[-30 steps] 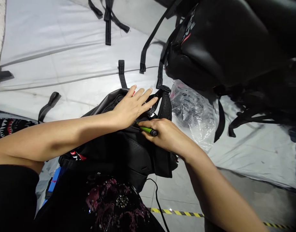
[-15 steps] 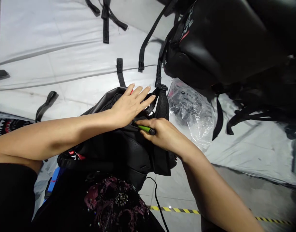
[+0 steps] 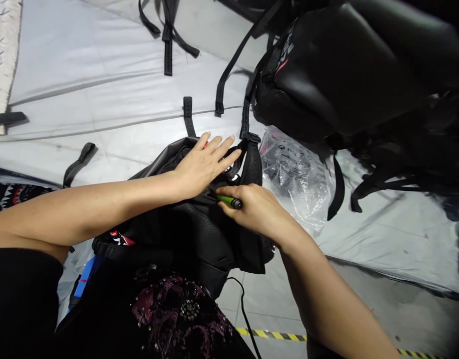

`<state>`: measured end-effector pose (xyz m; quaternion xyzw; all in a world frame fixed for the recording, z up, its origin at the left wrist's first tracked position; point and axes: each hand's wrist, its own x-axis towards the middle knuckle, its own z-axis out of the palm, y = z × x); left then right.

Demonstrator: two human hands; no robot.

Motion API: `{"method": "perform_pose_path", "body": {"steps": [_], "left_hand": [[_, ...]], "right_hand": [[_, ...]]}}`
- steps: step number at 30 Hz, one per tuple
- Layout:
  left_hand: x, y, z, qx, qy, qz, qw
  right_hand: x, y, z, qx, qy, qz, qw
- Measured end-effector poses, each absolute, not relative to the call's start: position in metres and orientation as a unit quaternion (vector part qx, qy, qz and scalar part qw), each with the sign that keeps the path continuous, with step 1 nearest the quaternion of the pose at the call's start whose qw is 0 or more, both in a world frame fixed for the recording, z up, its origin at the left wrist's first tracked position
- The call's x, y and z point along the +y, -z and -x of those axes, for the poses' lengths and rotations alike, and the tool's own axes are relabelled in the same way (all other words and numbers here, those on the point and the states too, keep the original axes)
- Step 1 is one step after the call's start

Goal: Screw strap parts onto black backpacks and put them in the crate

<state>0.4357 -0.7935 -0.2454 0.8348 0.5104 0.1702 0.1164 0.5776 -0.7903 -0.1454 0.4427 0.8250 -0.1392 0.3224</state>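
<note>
A black backpack (image 3: 184, 234) lies in front of my body, partly over the edge of the white covered surface. My left hand (image 3: 203, 167) rests flat on its upper part, fingers spread and nothing gripped. Just right of it, my right hand (image 3: 248, 204) is wrapped round a green tool (image 3: 229, 201) with a black end. The tool's far end is hidden in the bag's dark fabric. A padded shoulder strap (image 3: 252, 164) with a buckle stands beside my right hand.
Large black bags (image 3: 327, 75) fill the upper right. A clear plastic bag (image 3: 295, 174) lies right of the backpack. Loose black straps (image 3: 168, 50) lie on the white cloth (image 3: 113, 94). Yellow-black tape (image 3: 274, 335) runs along the floor, and a dark cord (image 3: 243, 309) hangs nearby.
The view has shifted slightly, showing more at the left edge. My left hand stays spread on the backpack. Less of the green tool shows beside my right fingers.
</note>
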Motion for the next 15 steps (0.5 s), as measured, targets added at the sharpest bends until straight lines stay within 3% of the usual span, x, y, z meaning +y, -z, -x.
{"method": "perform_pose_path", "body": {"steps": [11, 15], "left_hand": [[-0.790, 0.240, -0.426, 0.516, -0.124, -0.839, 0.117], [-0.790, 0.217, -0.403, 0.548, -0.013, -0.813, 0.195]], "right_hand": [[-0.799, 0.146, -0.575, 0.817, 0.151, -0.472, 0.295], [-0.813, 0.148, -0.581, 0.833, 0.186, -0.484, 0.193]]}}
